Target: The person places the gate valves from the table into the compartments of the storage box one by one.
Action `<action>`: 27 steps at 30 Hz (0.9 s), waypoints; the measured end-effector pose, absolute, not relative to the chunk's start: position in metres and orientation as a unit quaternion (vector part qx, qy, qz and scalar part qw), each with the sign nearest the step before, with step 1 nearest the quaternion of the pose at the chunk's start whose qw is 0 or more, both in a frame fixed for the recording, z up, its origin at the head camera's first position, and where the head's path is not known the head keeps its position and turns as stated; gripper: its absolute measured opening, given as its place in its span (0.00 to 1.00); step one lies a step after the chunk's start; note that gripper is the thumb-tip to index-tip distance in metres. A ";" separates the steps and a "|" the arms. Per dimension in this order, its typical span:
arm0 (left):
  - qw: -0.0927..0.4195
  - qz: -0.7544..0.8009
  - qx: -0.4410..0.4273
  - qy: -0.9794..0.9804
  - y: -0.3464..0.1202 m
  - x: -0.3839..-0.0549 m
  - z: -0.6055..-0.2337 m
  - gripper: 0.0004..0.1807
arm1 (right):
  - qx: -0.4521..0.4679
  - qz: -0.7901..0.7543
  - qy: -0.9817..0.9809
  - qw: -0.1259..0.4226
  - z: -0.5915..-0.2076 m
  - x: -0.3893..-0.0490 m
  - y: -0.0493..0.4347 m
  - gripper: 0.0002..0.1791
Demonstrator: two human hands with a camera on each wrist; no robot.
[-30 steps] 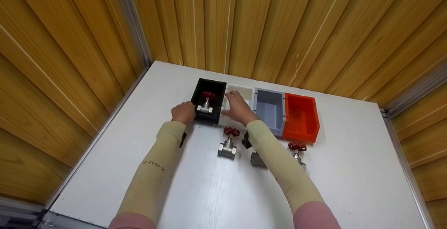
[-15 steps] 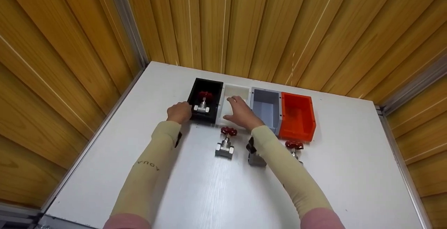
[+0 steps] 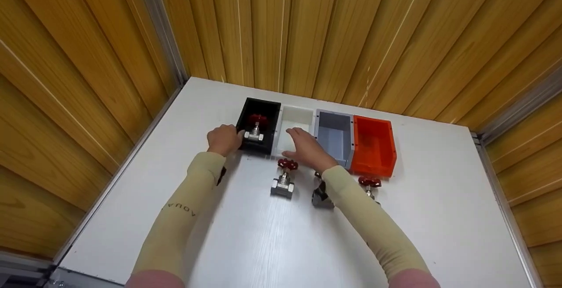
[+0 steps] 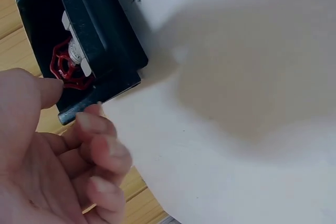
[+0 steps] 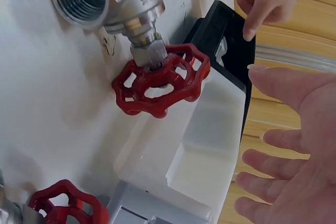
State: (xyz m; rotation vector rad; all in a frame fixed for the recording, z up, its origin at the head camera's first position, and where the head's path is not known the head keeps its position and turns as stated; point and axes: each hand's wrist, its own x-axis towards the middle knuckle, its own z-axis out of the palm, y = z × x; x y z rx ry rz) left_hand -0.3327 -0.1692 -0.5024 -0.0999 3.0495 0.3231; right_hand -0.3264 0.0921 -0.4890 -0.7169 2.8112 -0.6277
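Note:
In the head view my left hand (image 3: 224, 140) is at the left wall of a black bin (image 3: 260, 149), thumb over the rim. The left wrist view shows the wall between thumb and curled fingers (image 4: 107, 153). A gate valve (image 3: 254, 136) with a red handwheel lies inside this bin. My right hand (image 3: 308, 149), fingers spread and holding nothing, hovers over the front of the white bin (image 3: 298, 116). Just in front stands a second gate valve (image 3: 283, 186), its red handwheel (image 5: 157, 90) large in the right wrist view.
To the right, a grey-blue bin (image 3: 335, 130) and an orange bin (image 3: 373, 141) continue the row. A third valve (image 3: 322, 199) is partly hidden behind the right wrist, and another valve (image 3: 369, 183) behind the forearm. Wood-look panels (image 3: 307, 37) rise behind the white table (image 3: 246, 244).
My right hand has drawn back from the black bin's right edge, toward the right and nearer me. The left hand stays at the left wall, its thumb now showing on the rim.

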 end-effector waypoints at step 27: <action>-0.007 0.118 0.027 0.993 -0.112 -0.338 -0.502 0.29 | -0.265 -0.185 0.943 0.083 -0.500 -0.279 0.100 0.42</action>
